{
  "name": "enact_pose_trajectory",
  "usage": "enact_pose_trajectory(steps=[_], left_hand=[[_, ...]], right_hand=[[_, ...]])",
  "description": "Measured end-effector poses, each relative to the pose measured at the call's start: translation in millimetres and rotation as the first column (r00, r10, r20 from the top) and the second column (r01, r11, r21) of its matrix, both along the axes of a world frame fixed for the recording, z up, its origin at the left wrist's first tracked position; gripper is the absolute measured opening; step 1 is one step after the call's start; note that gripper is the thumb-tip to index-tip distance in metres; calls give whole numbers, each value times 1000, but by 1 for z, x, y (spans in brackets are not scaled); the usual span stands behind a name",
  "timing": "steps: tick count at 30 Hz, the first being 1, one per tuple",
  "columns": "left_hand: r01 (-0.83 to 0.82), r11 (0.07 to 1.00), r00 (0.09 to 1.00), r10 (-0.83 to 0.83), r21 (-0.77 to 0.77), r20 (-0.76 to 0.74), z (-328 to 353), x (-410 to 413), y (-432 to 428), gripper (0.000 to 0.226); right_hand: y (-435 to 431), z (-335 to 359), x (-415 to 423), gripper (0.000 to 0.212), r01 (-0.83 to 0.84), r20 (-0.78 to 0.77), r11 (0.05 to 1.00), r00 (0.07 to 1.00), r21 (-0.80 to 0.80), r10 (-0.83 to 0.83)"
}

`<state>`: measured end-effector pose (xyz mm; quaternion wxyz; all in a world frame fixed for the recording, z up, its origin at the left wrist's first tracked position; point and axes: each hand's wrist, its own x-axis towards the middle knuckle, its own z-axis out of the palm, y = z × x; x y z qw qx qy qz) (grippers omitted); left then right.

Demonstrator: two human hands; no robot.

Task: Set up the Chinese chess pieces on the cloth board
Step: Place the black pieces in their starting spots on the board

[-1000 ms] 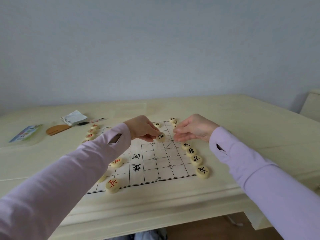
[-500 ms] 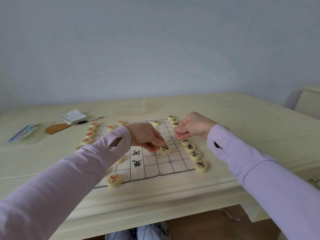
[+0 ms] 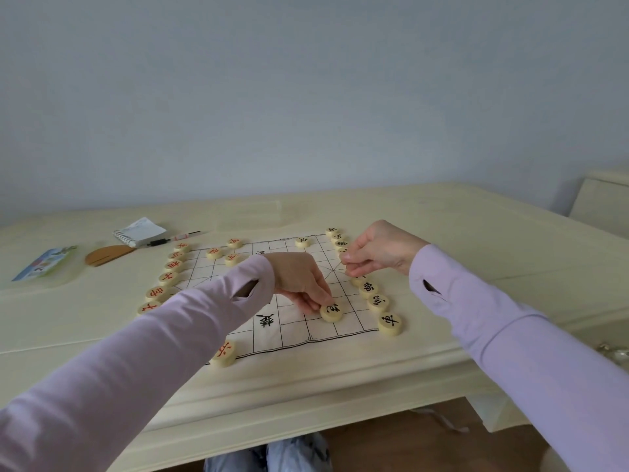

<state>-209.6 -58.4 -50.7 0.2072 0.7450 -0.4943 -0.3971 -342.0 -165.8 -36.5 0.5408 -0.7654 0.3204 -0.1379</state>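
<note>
The white cloth board (image 3: 323, 330) with black grid lines lies on the table. Red-lettered round pieces (image 3: 167, 277) line its left edge, and black-lettered pieces (image 3: 378, 302) line its right edge. My left hand (image 3: 299, 281) reaches across the board and pinches a black-lettered piece (image 3: 331, 311) that sits on the grid near the front right. My right hand (image 3: 381, 248) hovers over the right column with fingers curled together; I cannot tell whether they hold anything. A red piece (image 3: 223, 353) lies at the board's front left corner.
A spiral notepad (image 3: 139, 231), a pen (image 3: 173, 238), a brown wooden object (image 3: 107, 255) and a colourful card in a clear sleeve (image 3: 44, 264) lie at the back left. The table's front edge (image 3: 306, 403) is close to me. A pale cabinet (image 3: 602, 202) stands at right.
My left hand carried the black piece from the board's middle toward the front right and set it on the grid. My right hand stayed over the right column.
</note>
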Motion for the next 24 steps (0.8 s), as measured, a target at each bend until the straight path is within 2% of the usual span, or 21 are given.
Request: enact_pose_trajectory(steps=[4,7,11,14,17,19,22,24], left_hand=[[39,999,990,-36,-20,133,1,1,-1,6],[2,994,982,18,-107,188,1,4,-6,9],[-99,946,978,149,-310,144,5,4,-20,4],[-108,931,981,158,-350,117,9,0,-28,5],[-112,926,982,159,-360,104,8,-3,-36,6],[-119,925,980,167,-361,105,4,-2,-40,10],[-127,923,979,175,-363,104,2,-1,-43,9],[-133,921,979,180,-365,98,0,1,-43,10]], right_hand=[[1,1,-2,22,20,36,1000,999,-14,-20],[-6,0,-6,17,124,93,988,989,-95,-116],[-31,-3,-17,18,361,85,888,932,-283,-352],[-52,-1,-29,21,400,-37,792,883,-462,-467],[-69,-3,-40,33,369,-178,732,816,-572,-550],[-74,-6,-46,37,293,-299,754,788,-588,-539],[-78,-14,-50,51,139,-412,814,807,-564,-424],[-77,-19,-48,52,29,-434,831,843,-555,-318]])
